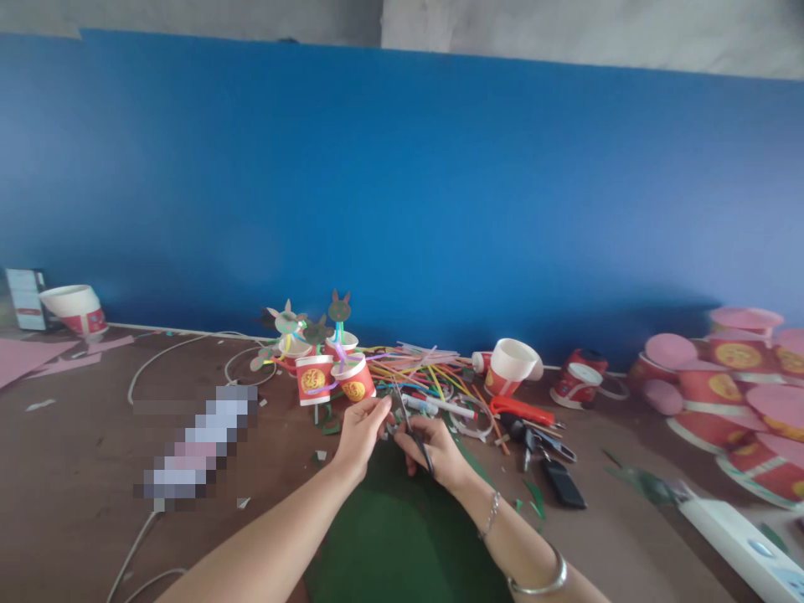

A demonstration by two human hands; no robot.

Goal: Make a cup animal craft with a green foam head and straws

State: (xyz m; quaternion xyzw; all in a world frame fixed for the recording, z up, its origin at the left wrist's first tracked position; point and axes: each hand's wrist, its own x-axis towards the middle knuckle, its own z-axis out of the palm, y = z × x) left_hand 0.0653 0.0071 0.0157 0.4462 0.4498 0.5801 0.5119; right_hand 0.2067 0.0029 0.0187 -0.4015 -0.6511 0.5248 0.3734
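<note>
My right hand (pixel 433 448) is closed around the handles of a pair of scissors (pixel 412 432), whose blades point up and away from me. Close beside the blades, my left hand (pixel 361 435) pinches something small between thumb and fingertips; what it is cannot be made out. Below both hands lies a large dark green sheet of paper (pixel 402 536). Just beyond them are a white marker (pixel 456 407) and green paper scraps (pixel 330 423). Red paper cups (pixel 314 381) topped with paper animal heads (pixel 339 310) on bent coloured strips stand to the far left of my hands.
Coloured strips (pixel 427 364) lie heaped along the blue partition (pixel 402 193). Rightward are white-rimmed cups (pixel 512 364), a red-orange tool (pixel 521 410), keys with a black fob (pixel 562 481), cups with pink discs (pixel 734 377) and a power strip (pixel 741 536). A cabled phone, pixelated (pixel 198 448), lies left.
</note>
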